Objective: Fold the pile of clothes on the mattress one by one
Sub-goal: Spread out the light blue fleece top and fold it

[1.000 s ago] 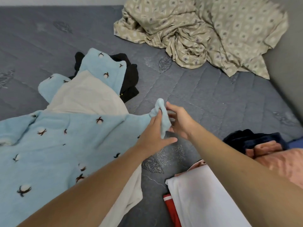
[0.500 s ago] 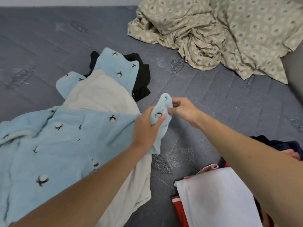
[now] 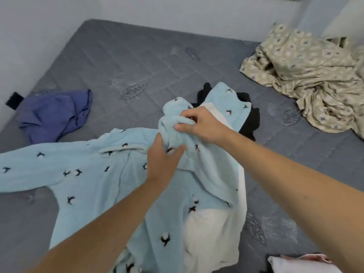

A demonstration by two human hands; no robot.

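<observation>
Robe (image 3: 94, 174): lying mid-mattress (image 3: 118, 62) (light blue fleece).
Left hand (image 3: 163, 164): gripping bunched robe.
Right hand (image 3: 201, 125): fingers curling round the same fold.

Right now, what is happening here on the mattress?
A person is folding clothes. Both hands grip a light blue fleece garment spread on the grey mattress: the left hand holds bunched fabric, the right hand grips a fold above it. A purple garment and a patterned sheet lie unfolded nearby.
</observation>
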